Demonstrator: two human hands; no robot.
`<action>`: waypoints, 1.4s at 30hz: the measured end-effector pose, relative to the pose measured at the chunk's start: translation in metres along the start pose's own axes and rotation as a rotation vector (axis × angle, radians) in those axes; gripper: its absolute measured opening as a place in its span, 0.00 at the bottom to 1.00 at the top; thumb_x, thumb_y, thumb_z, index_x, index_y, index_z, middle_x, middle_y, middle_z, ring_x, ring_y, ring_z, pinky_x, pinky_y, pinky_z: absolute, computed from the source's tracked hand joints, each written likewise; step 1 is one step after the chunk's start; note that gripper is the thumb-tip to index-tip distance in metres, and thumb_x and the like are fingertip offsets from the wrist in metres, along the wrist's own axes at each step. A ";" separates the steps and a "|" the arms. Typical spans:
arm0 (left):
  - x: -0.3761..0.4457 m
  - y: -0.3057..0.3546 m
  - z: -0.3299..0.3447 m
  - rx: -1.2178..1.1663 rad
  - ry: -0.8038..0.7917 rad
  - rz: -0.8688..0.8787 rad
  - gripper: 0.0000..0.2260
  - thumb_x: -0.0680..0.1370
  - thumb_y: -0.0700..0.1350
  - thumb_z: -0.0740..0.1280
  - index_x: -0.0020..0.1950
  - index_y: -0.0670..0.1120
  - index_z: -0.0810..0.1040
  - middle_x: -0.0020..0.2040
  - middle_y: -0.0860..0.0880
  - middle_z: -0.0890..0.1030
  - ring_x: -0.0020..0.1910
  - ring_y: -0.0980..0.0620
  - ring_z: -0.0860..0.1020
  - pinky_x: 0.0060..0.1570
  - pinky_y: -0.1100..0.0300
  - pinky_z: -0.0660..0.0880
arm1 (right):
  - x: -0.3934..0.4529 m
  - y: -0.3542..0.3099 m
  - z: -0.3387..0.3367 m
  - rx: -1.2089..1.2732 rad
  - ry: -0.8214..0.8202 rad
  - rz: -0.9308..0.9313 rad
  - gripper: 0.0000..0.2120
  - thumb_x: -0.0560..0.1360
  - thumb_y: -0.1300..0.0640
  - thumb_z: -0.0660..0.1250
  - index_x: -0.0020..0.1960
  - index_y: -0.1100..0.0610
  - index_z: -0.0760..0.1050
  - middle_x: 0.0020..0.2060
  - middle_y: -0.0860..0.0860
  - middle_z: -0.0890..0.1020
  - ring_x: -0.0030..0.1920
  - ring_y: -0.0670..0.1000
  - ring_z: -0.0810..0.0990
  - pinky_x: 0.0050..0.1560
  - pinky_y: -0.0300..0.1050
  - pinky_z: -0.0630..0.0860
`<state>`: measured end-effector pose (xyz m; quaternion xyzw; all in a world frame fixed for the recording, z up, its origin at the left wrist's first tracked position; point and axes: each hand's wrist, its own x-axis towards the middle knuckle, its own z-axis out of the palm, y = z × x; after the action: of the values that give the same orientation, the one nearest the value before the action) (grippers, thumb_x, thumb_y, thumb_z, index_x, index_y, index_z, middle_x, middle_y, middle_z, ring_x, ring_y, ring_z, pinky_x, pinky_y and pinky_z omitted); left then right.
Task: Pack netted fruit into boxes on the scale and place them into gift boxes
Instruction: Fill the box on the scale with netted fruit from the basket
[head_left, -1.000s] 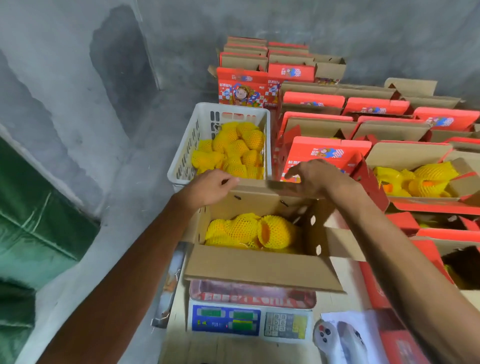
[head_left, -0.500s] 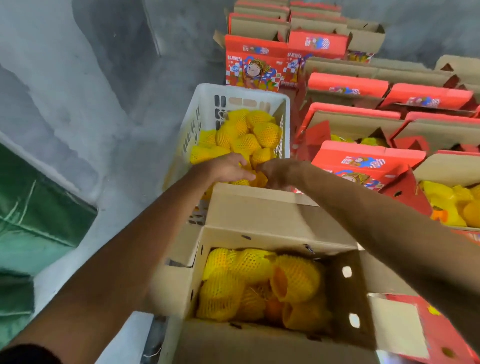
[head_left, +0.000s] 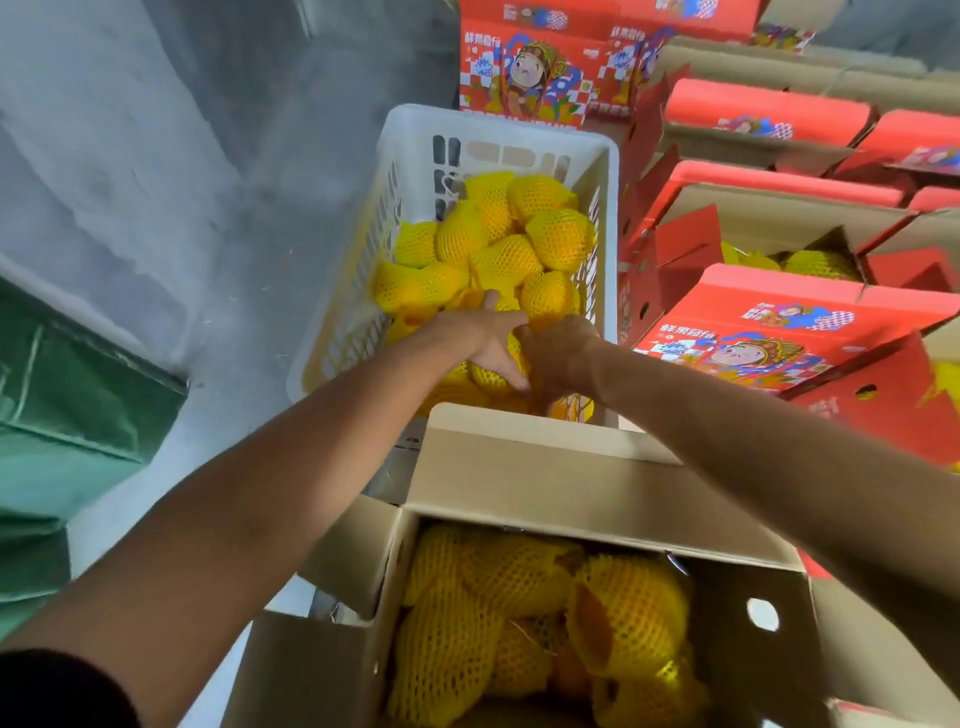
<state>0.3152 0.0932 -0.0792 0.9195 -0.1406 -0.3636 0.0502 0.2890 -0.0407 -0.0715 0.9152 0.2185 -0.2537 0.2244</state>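
At far left I see a green tarpaulin (head_left: 62, 415) against the grey floor. In the white plastic crate (head_left: 498, 130), heaped with netted fruit (head_left: 506, 260), my left hand (head_left: 480, 338) lies with fingers spread over one netted fruit at the near end. Touching it on the right, my right hand (head_left: 558, 348) curls down into the same heap; whether its grip holds a fruit I cannot tell. Below, the brown cardboard box (head_left: 545, 488) stands open, part-filled. At right stand red gift boxes (head_left: 769, 322).
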 end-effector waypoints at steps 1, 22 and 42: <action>0.003 0.000 0.003 0.002 0.012 0.003 0.56 0.64 0.70 0.77 0.83 0.62 0.49 0.83 0.51 0.34 0.80 0.38 0.61 0.66 0.41 0.75 | 0.001 0.002 0.001 0.032 0.004 0.005 0.55 0.64 0.32 0.77 0.79 0.58 0.58 0.65 0.51 0.79 0.63 0.59 0.81 0.59 0.53 0.77; -0.185 0.012 -0.063 -0.491 0.555 0.273 0.36 0.56 0.64 0.73 0.64 0.64 0.71 0.72 0.53 0.59 0.69 0.49 0.70 0.62 0.52 0.73 | -0.179 0.050 -0.126 0.477 0.385 0.018 0.29 0.67 0.40 0.78 0.59 0.57 0.76 0.47 0.56 0.82 0.51 0.60 0.81 0.52 0.52 0.80; -0.348 0.037 0.111 -0.620 0.594 0.374 0.32 0.59 0.63 0.75 0.61 0.68 0.71 0.68 0.57 0.60 0.68 0.55 0.63 0.62 0.52 0.68 | -0.320 -0.098 0.013 0.741 0.292 0.189 0.44 0.67 0.21 0.63 0.73 0.47 0.73 0.70 0.55 0.77 0.70 0.58 0.75 0.69 0.54 0.71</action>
<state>-0.0116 0.1615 0.0748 0.8842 -0.1683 -0.0944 0.4253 -0.0146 -0.0600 0.0687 0.9765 0.0570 -0.1610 -0.1313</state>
